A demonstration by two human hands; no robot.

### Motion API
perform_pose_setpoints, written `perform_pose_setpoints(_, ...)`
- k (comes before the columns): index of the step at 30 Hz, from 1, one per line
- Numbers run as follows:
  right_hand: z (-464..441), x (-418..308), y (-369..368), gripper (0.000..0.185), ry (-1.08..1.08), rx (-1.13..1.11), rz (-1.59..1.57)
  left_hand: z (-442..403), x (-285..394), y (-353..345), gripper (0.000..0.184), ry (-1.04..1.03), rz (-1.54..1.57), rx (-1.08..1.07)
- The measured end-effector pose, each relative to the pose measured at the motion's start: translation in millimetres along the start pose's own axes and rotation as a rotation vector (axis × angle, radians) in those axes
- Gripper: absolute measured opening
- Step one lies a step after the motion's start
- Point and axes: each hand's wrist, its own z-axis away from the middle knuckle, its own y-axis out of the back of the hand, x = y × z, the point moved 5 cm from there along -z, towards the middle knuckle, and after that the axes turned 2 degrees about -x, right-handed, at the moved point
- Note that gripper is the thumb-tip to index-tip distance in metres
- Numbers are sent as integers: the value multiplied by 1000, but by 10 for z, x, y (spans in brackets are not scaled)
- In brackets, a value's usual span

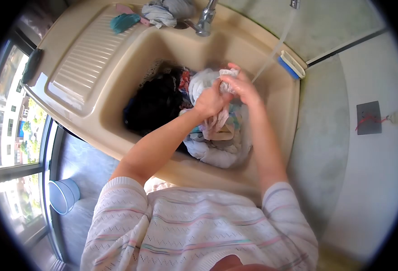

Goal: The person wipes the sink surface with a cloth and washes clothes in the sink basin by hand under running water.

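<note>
Both hands are over the basin, gripping one wet pale cloth (217, 121) that hangs down among the other laundry. My left hand (211, 100) is closed round its bunched upper part. Beside it, my right hand (242, 86) curls round a white, crumpled end of the same cloth, its fingertips partly hidden. Beneath and around the hands lie white and light-coloured garments (212, 153). A dark heap of clothes (156, 104) fills the left of the basin, with a red patterned piece (185, 81) next to it.
The beige sink (293, 131) has a ridged washboard (88, 63) on its left. A chrome tap (204, 22) stands at the back near rolled cloths (160, 13) and a teal cloth (124, 22). A blue-bristled brush (291, 64) rests on the right rim. A bucket (64, 196) is on the floor.
</note>
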Motion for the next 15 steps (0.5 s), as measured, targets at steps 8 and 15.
perform_pose_setpoints(8,193,60,-72,80,271,-355,-1065,76,175,-136,28,476,1465,-431)
perform_pose_setpoints(15,197,-661,108,41,202,-270,-406,184,302,-124,28,320,1282,-437)
